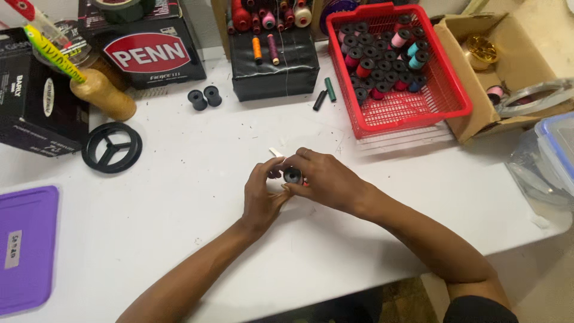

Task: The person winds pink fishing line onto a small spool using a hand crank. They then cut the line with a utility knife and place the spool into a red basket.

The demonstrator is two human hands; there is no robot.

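A small dark spool (292, 175) is sitting between both hands, just above the middle of the white tabletop (179, 197). From there the scene is running from its largest things down to its smallest.

The tabletop is filling most of the view. A red plastic basket (418, 104) is standing at the upper right, holding many black spools wound with pink, teal and red thread. Just right of it, an open cardboard box (478, 125) is holding a gold-coloured round part. A clear plastic container with a blue-edged lid (553, 155) is lying at the far right edge. Dark product boxes (36, 107) are lining the upper left, and a black box (275, 69) topped with thread bobbins is standing at the upper middle. A purple lid (27, 245) is resting at the lower left. A black three-spoked ring (112, 147) is lying near the left boxes, with two loose black spools (204, 97) further right.

The left hand (263, 197) is reaching in from below, its grip pinching the spool's left side with thumb and fingertips. The right hand (326, 179) is coming in from the lower right, its grip closing around the spool's right side. A small white scrap (275, 152) is lying just above the hands.
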